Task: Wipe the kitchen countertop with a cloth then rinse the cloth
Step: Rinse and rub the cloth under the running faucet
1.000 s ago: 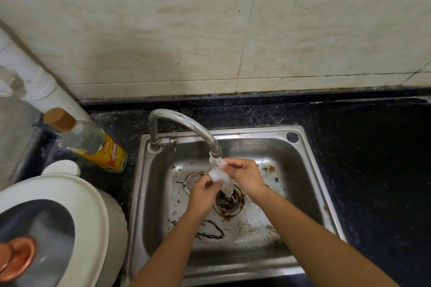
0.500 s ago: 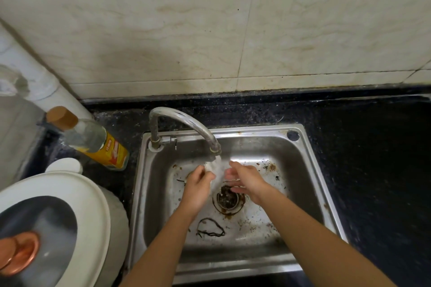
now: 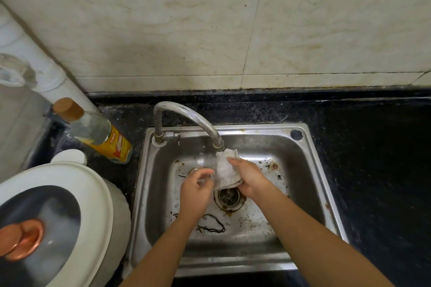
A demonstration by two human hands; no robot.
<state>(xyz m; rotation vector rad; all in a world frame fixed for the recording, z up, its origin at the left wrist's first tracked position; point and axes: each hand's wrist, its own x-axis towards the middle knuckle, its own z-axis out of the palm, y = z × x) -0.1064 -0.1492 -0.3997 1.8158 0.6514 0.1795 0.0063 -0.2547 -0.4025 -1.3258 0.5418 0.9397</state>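
Far left, 8 o'clock of the view: a white lidded pot (image 3: 77, 184) with a dark glass pane and a copper knob (image 3: 22, 237). At its 1 o'clock stands a clear bottle (image 3: 98, 133) with a brown cap and yellow label, on the dark speckled surface (image 3: 373, 170). A white pipe (image 3: 46, 70) runs at 10 o'clock along the tiled wall (image 3: 186, 18).

Centre: a steel sink (image 3: 303, 170) is set into the surface. The faucet (image 3: 186, 115) rises from the sink's 11 o'clock corner and arches toward mid-basin. The basin floor is stained, with dark stringy debris (image 3: 212, 225) at 6 o'clock of the drain (image 3: 229, 197).

Left hand (image 3: 196, 193): over the basin at 9 o'clock of the drain. Its fingers (image 3: 205, 173) are curled and motion-blurred at the cloth's left edge. Cannot tell whether they grasp it.

Cloth (image 3: 225, 170): white, bunched, right under the spout, at 12 o'clock of the drain, held above the basin floor.

Right hand (image 3: 250, 178): at the cloth's 3 o'clock, fingers grasping the cloth, thumb over its top.

Right: the dark surface continues to 3 o'clock.
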